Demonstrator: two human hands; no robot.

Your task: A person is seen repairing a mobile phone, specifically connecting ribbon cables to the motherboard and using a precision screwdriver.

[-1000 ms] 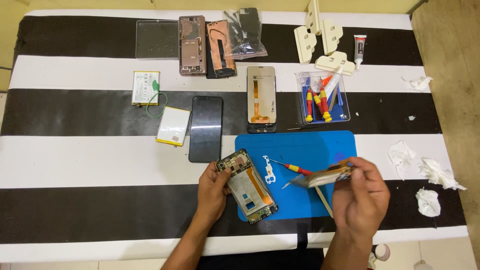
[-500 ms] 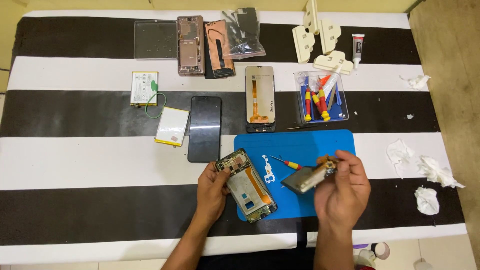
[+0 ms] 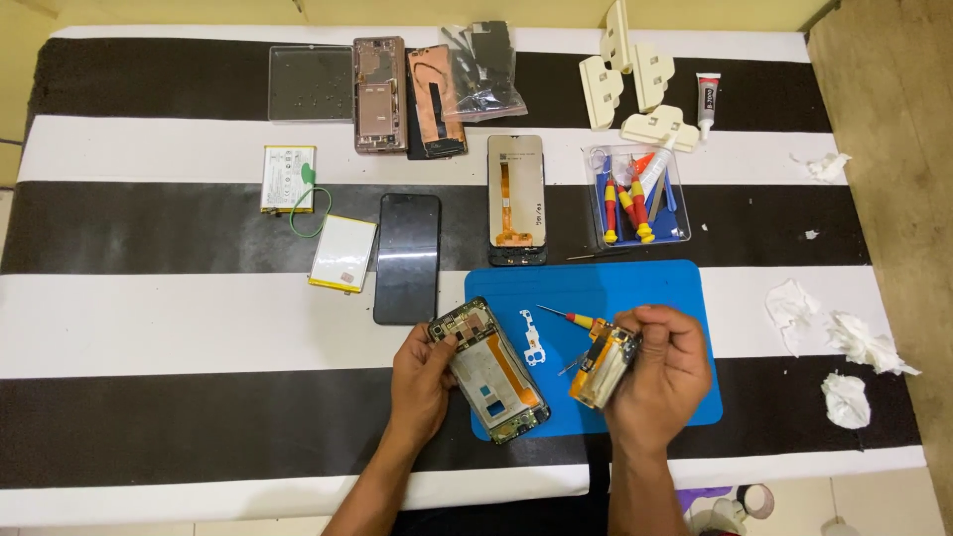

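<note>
- Your left hand (image 3: 422, 382) steadies the opened phone frame (image 3: 488, 369) at its left edge, fingers curled onto the side, so the frame lies flat and face-up, half on the blue mat (image 3: 596, 342) and half over the striped cloth (image 3: 199, 298)
- Your right hand (image 3: 663, 372) has its fingers clamped on a yellowish flat part (image 3: 602, 367), likely a battery or sub-board, tilted up on edge above the mat; held that way, its underside turns toward you
- The frame shows a pale metal middle plate, an orange flex strip running down its length and dark circuit sections at both ends; it sits at a slant, top end toward the dark phone (image 3: 407, 258)
- A small white bracket (image 3: 531, 339) lies on the mat between your 2 hands, just beside the frame
- A red-and-yellow screwdriver (image 3: 571, 318) rests on the mat just above the held part, tip pointing left, within reach of your right hand
- Spare drivers stand in the clear tray (image 3: 637, 194) beyond the mat, and a screen with an orange flex (image 3: 515, 199) lies face-down beside it
- 2 loose batteries (image 3: 316, 213) sit well apart to the left; crumpled tissues (image 3: 844, 347) lie to the right
</note>
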